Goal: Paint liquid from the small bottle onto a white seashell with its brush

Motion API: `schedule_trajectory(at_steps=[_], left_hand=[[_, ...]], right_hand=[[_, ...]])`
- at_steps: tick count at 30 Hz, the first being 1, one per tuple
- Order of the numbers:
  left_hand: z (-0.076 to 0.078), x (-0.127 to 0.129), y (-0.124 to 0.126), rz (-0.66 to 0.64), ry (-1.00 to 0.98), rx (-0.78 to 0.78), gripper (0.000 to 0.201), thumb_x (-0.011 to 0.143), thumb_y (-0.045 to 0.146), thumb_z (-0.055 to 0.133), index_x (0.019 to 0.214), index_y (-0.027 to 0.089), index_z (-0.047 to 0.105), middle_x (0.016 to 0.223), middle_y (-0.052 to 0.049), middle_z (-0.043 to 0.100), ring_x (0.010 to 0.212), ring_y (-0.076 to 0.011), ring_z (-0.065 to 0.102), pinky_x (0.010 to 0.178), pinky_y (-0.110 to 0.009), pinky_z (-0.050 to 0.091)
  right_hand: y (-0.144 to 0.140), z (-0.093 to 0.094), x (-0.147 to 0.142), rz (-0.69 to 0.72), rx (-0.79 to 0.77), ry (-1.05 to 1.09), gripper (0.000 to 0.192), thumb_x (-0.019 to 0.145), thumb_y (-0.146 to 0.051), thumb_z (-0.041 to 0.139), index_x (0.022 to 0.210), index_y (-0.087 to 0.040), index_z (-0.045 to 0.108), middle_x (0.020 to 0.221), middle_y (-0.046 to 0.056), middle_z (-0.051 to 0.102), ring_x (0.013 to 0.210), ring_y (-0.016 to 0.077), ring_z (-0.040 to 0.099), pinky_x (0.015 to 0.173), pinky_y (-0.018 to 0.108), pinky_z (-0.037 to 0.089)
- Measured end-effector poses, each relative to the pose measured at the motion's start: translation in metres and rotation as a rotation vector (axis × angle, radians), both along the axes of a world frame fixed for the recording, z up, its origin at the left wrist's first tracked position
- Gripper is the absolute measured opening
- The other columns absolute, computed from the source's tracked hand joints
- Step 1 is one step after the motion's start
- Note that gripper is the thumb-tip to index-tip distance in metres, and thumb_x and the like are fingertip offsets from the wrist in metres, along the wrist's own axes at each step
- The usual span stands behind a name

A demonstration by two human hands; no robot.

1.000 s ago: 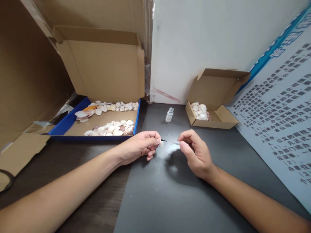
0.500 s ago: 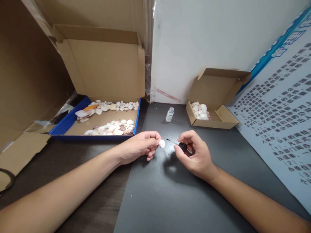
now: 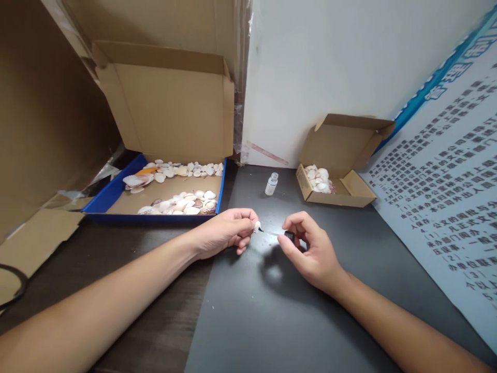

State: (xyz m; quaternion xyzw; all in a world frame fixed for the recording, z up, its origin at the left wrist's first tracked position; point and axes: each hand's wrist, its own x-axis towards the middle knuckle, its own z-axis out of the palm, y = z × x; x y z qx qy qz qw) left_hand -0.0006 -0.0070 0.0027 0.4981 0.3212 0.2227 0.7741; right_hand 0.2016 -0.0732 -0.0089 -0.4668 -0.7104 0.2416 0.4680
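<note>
My left hand (image 3: 227, 233) pinches a small white shell (image 3: 257, 225) at its fingertips, low over the dark mat (image 3: 272, 321). My right hand (image 3: 310, 251) holds a thin brush (image 3: 272, 232) by its black cap, and the brush tip touches the shell. An open small clear bottle (image 3: 271, 184) stands on the mat behind the hands.
A large open blue-sided cardboard box (image 3: 116, 189) with several shells sits at the back left. A small open cardboard box (image 3: 341, 189) with shells stands at the back right. A printed board (image 3: 446, 181) leans along the right; a white wall panel closes the back.
The brush tip, briefly lifted off the shell half a second ago, has come back onto it. The left hand has turned the shell slightly.
</note>
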Motion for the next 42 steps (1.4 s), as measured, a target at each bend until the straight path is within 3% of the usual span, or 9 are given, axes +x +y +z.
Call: schedule_trajectory(at_steps=[12, 24, 30, 35, 42], left_hand=[[0.001, -0.001, 0.000, -0.026, 0.018, -0.017, 0.013, 0.077, 0.023, 0.064, 0.075, 0.018, 0.051, 0.059, 0.007, 0.049, 0.047, -0.0065, 0.047, 0.048, -0.020, 0.043], [0.001, 0.001, -0.001, -0.028, 0.028, -0.044, 0.015, 0.081, 0.025, 0.065, 0.075, 0.017, 0.053, 0.057, 0.007, 0.042, 0.049, -0.0067, 0.040, 0.048, -0.019, 0.036], [0.000, 0.000, -0.001, -0.031, 0.006, -0.037, 0.016, 0.082, 0.025, 0.065, 0.074, 0.017, 0.054, 0.059, 0.007, 0.039, 0.051, -0.0063, 0.036, 0.048, -0.019, 0.036], [0.002, 0.001, -0.001, -0.032, -0.001, -0.052, 0.014, 0.081, 0.024, 0.064, 0.075, 0.018, 0.053, 0.059, 0.008, 0.037, 0.050, -0.0065, 0.035, 0.048, -0.019, 0.035], [0.001, 0.000, -0.001, -0.048, 0.016, -0.021, 0.016, 0.082, 0.027, 0.065, 0.077, 0.018, 0.053, 0.061, 0.008, 0.036, 0.052, -0.0065, 0.033, 0.049, -0.019, 0.034]], right_hand=[[-0.019, 0.013, 0.004, -0.004, -0.165, -0.012, 0.012, 0.091, -0.024, 0.058, 0.093, -0.024, 0.046, 0.064, -0.007, 0.046, 0.055, 0.0117, 0.046, 0.052, 0.024, 0.040], [-0.022, 0.009, 0.011, 0.052, -0.179, 0.022, 0.017, 0.090, -0.025, 0.059, 0.090, -0.025, 0.042, 0.065, -0.008, 0.047, 0.054, 0.0111, 0.048, 0.052, 0.023, 0.040], [-0.017, 0.012, 0.008, 0.018, -0.246, -0.072, 0.018, 0.087, -0.023, 0.059, 0.084, -0.024, 0.042, 0.062, -0.009, 0.041, 0.052, 0.0105, 0.043, 0.050, 0.023, 0.036], [-0.019, 0.010, 0.011, 0.044, -0.248, 0.015, 0.016, 0.090, -0.028, 0.057, 0.087, -0.025, 0.041, 0.064, -0.008, 0.044, 0.054, 0.0115, 0.046, 0.053, 0.024, 0.039], [-0.018, 0.009, 0.010, 0.049, -0.338, -0.114, 0.017, 0.089, -0.026, 0.057, 0.082, -0.024, 0.042, 0.062, -0.007, 0.043, 0.054, 0.0116, 0.043, 0.052, 0.024, 0.035]])
